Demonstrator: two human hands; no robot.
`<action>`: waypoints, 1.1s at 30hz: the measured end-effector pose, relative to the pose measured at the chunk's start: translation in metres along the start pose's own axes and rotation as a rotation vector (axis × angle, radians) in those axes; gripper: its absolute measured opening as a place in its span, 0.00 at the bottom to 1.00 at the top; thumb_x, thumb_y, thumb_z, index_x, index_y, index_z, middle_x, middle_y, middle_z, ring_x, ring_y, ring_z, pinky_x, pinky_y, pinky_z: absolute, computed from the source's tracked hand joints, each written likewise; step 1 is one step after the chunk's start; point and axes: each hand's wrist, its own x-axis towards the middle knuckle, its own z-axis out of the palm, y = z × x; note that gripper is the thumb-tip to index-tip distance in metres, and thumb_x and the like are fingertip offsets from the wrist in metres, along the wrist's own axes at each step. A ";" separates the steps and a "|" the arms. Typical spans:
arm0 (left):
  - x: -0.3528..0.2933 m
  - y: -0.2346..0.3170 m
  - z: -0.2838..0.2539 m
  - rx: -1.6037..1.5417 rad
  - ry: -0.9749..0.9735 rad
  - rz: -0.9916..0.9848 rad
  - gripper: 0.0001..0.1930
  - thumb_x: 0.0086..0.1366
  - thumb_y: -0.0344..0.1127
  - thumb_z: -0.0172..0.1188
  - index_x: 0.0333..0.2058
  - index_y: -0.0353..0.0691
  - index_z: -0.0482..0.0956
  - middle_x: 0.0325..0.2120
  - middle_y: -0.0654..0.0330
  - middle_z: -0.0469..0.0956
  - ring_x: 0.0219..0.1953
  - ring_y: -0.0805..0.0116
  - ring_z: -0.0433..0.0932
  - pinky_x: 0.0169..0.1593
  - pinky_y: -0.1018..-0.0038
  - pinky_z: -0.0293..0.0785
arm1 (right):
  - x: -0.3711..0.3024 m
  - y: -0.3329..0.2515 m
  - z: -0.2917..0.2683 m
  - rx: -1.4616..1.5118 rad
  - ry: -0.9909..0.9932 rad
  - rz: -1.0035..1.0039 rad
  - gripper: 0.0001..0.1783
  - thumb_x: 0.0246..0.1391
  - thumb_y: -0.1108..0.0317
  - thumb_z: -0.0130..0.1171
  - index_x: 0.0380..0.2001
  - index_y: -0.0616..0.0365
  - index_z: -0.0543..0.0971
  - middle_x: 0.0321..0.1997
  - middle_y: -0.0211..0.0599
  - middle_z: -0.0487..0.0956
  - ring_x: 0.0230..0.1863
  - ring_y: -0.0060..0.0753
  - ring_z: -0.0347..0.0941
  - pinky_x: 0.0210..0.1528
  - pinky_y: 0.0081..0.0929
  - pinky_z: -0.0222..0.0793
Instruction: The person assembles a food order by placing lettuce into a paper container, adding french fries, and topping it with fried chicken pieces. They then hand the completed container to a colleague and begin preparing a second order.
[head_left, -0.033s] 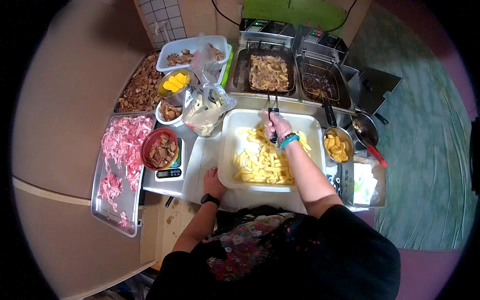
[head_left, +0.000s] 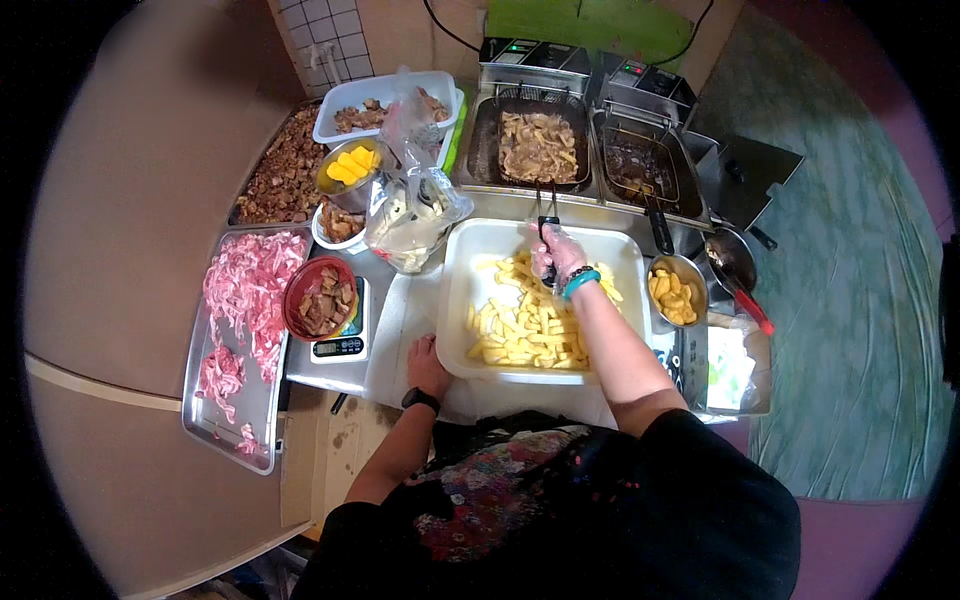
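My right hand (head_left: 560, 254), in a clear plastic glove, is closed round the black handle of a fryer basket (head_left: 541, 98). The basket sits in the left fryer well, with browned strips of food (head_left: 538, 146) in it. Under that hand is a white plastic tub (head_left: 452, 345) holding pale yellow fries (head_left: 530, 325). My left hand (head_left: 428, 366) lies on the counter's front part, fingers out, against the tub's left side. It holds nothing that shows.
Left are a metal tray (head_left: 213, 432) of raw sliced meat, a red bowl (head_left: 290, 290) on a scale (head_left: 340, 347), and a clear bag (head_left: 415, 220). A second fryer (head_left: 690, 200), a steel bowl (head_left: 702, 285) of fried pieces and a red-handled pan (head_left: 735, 262) stand right.
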 end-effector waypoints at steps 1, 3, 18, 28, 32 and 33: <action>0.001 -0.001 -0.001 -0.033 -0.030 -0.020 0.15 0.48 0.34 0.52 0.37 0.40 0.72 0.37 0.57 0.68 0.39 0.57 0.66 0.44 0.64 0.62 | -0.002 -0.002 0.000 -0.018 -0.011 -0.006 0.15 0.56 0.55 0.44 0.43 0.50 0.67 0.15 0.23 0.60 0.12 0.17 0.53 0.15 0.19 0.51; 0.002 -0.003 0.000 -0.099 -0.091 -0.061 0.15 0.48 0.34 0.52 0.38 0.40 0.71 0.38 0.57 0.68 0.39 0.57 0.65 0.44 0.64 0.62 | -0.005 -0.006 -0.002 -0.054 -0.034 -0.017 0.16 0.56 0.55 0.44 0.44 0.50 0.67 0.16 0.22 0.60 0.12 0.17 0.53 0.15 0.19 0.51; 0.003 0.003 -0.005 -0.136 0.028 -0.029 0.15 0.48 0.34 0.51 0.37 0.39 0.71 0.36 0.56 0.68 0.39 0.56 0.66 0.43 0.64 0.62 | 0.005 -0.047 -0.001 -0.029 -0.051 0.083 0.16 0.56 0.58 0.43 0.42 0.56 0.67 0.14 0.22 0.58 0.11 0.17 0.50 0.13 0.18 0.48; 0.004 0.013 -0.027 -0.159 -0.042 -0.152 0.16 0.49 0.33 0.49 0.39 0.38 0.70 0.38 0.55 0.69 0.42 0.56 0.66 0.48 0.63 0.61 | 0.028 -0.051 0.038 0.277 0.174 0.215 0.25 0.55 0.50 0.43 0.28 0.67 0.69 0.18 0.36 0.69 0.15 0.25 0.64 0.16 0.16 0.65; 0.000 -0.003 -0.004 -0.213 0.026 -0.068 0.15 0.48 0.34 0.50 0.37 0.38 0.70 0.36 0.54 0.70 0.42 0.56 0.67 0.48 0.64 0.61 | 0.029 -0.056 0.033 -0.660 0.445 -0.175 0.27 0.55 0.47 0.39 0.38 0.64 0.69 0.38 0.43 0.73 0.36 0.30 0.69 0.37 0.29 0.66; 0.000 0.001 -0.008 -0.198 0.074 -0.069 0.15 0.48 0.34 0.51 0.36 0.38 0.70 0.36 0.53 0.70 0.41 0.56 0.67 0.48 0.64 0.62 | 0.037 -0.059 0.021 -0.899 0.651 -0.260 0.23 0.57 0.52 0.37 0.38 0.62 0.70 0.41 0.35 0.73 0.43 0.27 0.66 0.45 0.29 0.62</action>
